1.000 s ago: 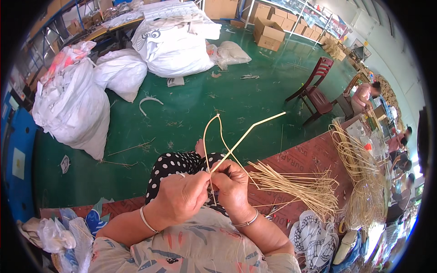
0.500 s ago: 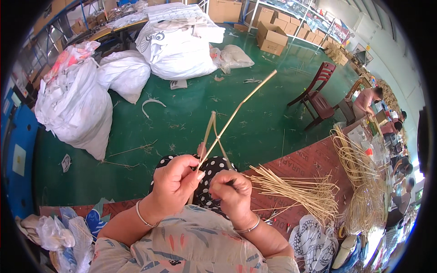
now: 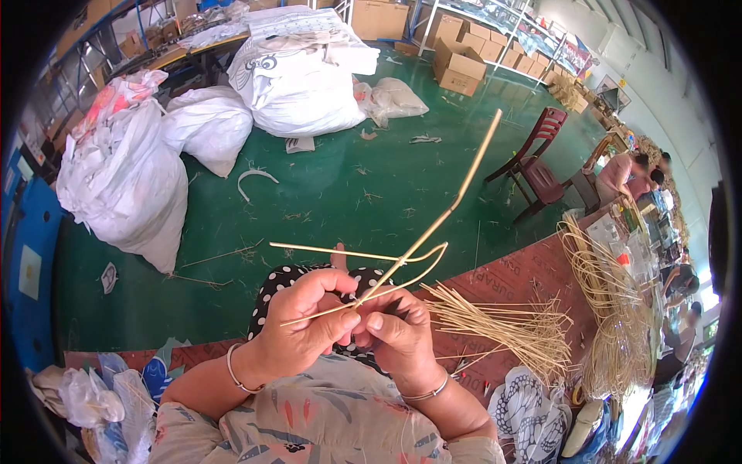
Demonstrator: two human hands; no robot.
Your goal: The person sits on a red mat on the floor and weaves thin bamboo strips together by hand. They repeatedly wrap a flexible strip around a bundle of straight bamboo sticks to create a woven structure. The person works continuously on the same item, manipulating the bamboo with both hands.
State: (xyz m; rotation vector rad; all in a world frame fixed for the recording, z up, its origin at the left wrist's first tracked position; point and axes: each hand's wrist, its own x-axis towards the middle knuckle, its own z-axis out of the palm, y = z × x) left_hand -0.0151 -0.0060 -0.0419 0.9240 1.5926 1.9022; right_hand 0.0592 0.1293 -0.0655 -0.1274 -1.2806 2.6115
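Cane frame [image 3: 403, 260], just one, pinched by left hand [image 3: 309, 313]; right hand [image 3: 398, 332] curled beside, grip unclear; two bangles [image 3: 429, 394], one per wrist.

Room leftward; canes [image 3: 403, 260] jut ahead, bundle [image 3: 502, 325] right.

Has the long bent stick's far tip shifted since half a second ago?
Yes. Judged against the chair, the bent stick's far tip has swung right, closer to the chair's back.

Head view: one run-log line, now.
left hand: pinches bent strips | right hand: close by, contact unclear | strip pile: on red board, right
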